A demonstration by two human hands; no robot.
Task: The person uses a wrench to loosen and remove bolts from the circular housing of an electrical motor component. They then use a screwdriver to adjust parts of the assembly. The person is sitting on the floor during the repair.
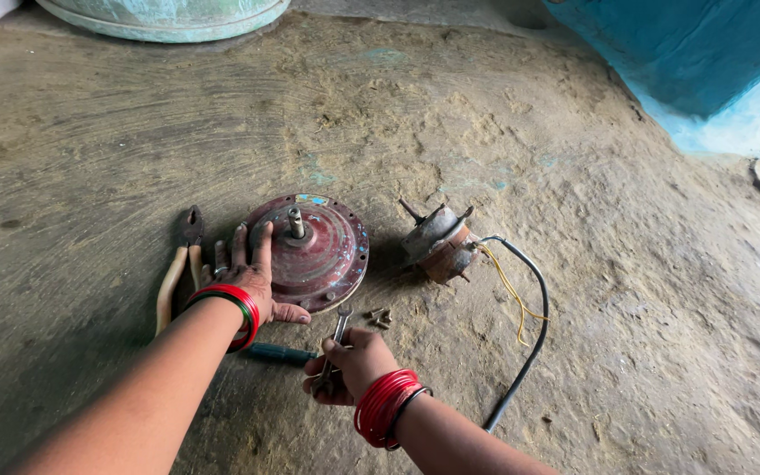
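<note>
The earthen floor [521,132] filled nearly the whole frame, with a pale round basin [164,16] cut off at the upper left and a blue wall [705,62] cut off at the upper right, so what either belonged to could not be told. Near the centre lay the round maroon motor cover [314,251], flat on the floor with its shaft pointing up; judging by how it lay, the fan motor was already apart, since the inner motor core [437,242] sat separately just to its right, trailing a black cable [534,325] and yellow wires [507,286] toward the lower middle of the frame. The left hand [248,281] rested open, fingers spread, on the cover's lower left edge, hiding that part of the rim. The right hand [354,365], in the lower centre, was closed around a small spanner [338,339] whose head pointed up toward the cover; its lower end was hidden in the fist. Pliers [179,264] lay on the floor at the left, touching or just beside the left hand, and a dark-handled tool [279,354], probably a screwdriver, showed between the wrists with its tip hidden. A few loose bolts [378,317] lay just below the cover, suggesting the fasteners were out; whether any remained in the rim holes was too small to tell.
</note>
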